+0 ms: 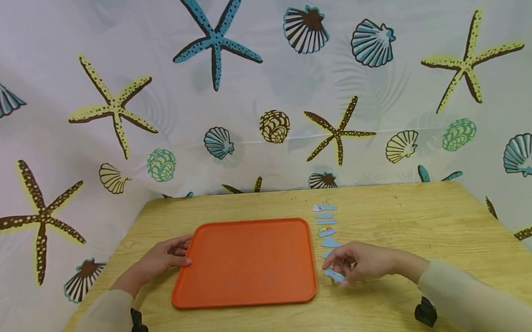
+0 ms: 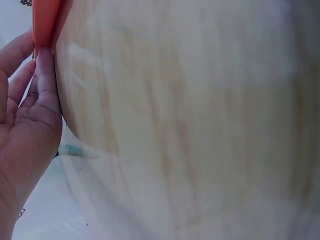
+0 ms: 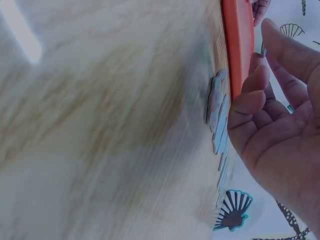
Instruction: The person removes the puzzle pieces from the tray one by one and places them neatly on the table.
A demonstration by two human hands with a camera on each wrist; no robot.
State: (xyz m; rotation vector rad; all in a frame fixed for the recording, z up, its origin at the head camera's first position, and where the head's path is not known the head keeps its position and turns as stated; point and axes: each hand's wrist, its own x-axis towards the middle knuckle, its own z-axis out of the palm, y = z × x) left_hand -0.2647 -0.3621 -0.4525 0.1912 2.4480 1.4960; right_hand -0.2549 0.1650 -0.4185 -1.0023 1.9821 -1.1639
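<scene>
An orange tray (image 1: pixel 247 264) lies on the table, its inside bare. My left hand (image 1: pixel 163 257) grips the tray's left rim, with the thumb on top of the edge; in the left wrist view the fingers of that hand (image 2: pixel 30 115) meet the orange rim (image 2: pixel 45 25). Just off the tray's right side, my right hand (image 1: pixel 361 260) pinches a flat light-blue piece (image 1: pixel 334 275) between thumb and finger. The right wrist view shows that piece (image 3: pixel 263 50) edge-on, as a thin sliver. Beyond the hand, several similar flat pieces (image 1: pixel 327 232) lie in a column.
The wooden table (image 1: pixel 404 220) stretches out to the right of the pieces. Behind it hangs a pale cloth (image 1: pixel 246 103) printed with starfish and shells. One piece (image 1: pixel 327 229) in the column has a small colourful print.
</scene>
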